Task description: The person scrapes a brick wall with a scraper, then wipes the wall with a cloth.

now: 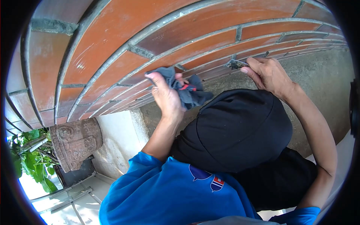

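Observation:
My left hand is closed around a crumpled dark grey cloth with a small red patch, close to the brick wall. My right hand pinches a small flat blade near the foot of the wall. Dark, crumbly grime covers part of that blade. Whether it has a handle is hidden inside my fingers. Orange-brown bricks with grey mortar joints make up the wall, and pale scuffs mark some of them.
My bent knee in black trousers is between my arms. Grey concrete floor runs along the wall's base. At the left stand a carved reddish-brown planter and green leaves, near a pale wall.

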### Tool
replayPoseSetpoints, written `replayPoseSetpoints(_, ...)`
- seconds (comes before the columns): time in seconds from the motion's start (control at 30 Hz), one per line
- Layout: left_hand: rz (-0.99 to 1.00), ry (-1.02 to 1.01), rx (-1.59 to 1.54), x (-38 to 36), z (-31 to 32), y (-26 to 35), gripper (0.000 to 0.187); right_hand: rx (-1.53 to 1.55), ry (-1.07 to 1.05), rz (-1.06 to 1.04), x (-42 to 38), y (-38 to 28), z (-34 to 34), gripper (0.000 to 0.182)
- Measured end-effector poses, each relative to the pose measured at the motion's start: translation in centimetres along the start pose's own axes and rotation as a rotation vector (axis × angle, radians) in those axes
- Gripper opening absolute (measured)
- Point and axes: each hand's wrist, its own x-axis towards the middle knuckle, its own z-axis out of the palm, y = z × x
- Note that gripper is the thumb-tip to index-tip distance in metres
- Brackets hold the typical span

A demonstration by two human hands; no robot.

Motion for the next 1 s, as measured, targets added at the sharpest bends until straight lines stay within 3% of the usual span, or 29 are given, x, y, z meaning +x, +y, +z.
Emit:
replayPoseSetpoints(0.07,-0.024,0.064,-0.056,0.3,-1.4,0.6,0.077,0.025,0.040,-0.013,0.3,-0.6,-0.2,0.031)
replayPoseSetpoints(0.17,-0.035,-0.014,-0.045,0.2,-1.9,0.4,0.075,0.078,0.054,-0.067,1.2,-1.3,0.1,0.031)
replayPoseSetpoints(0.27,-0.130,-0.024,0.121,-1.2,1.7,-0.4,0.073,0.069,0.046,-0.098,2.0,-2.1,0.2,0.031)
replayPoseSetpoints(0.33,-0.051,-0.237,0.137,-1.1,2.7,-1.8,0.072,0.070,0.078,-0.130,2.0,-2.0,0.2,0.032)
replayPoseSetpoints(0.53,0.011,0.027,0.070,0.0,-0.6,2.1,0.073,0.113,0.139,-0.015,1.9,-2.4,-1.7,0.030)
replayPoseSetpoints(0.6,-0.049,0.032,-0.101,0.1,-0.1,3.4,0.072,0.090,0.180,-0.018,2.7,-3.1,-2.1,0.029)
replayPoseSetpoints(0.67,-0.078,0.020,-0.043,-1.5,2.3,3.8,0.070,0.034,0.207,-0.019,3.9,-4.2,-2.1,0.029)
replayPoseSetpoints(0.73,-0.079,-0.101,0.042,-2.4,4.1,3.3,0.068,0.014,0.102,0.048,4.7,-5.4,-2.9,0.033)
replayPoseSetpoints(0.9,-0.031,-0.078,-0.050,-2.3,4.6,3.4,0.053,-0.004,-0.006,0.126,4.8,-7.2,-5.9,0.037)
replayPoseSetpoints(1.0,0.046,-0.233,-0.049,-2.9,4.1,3.2,0.044,0.065,-0.075,0.153,5.4,-8.2,-6.5,0.038)
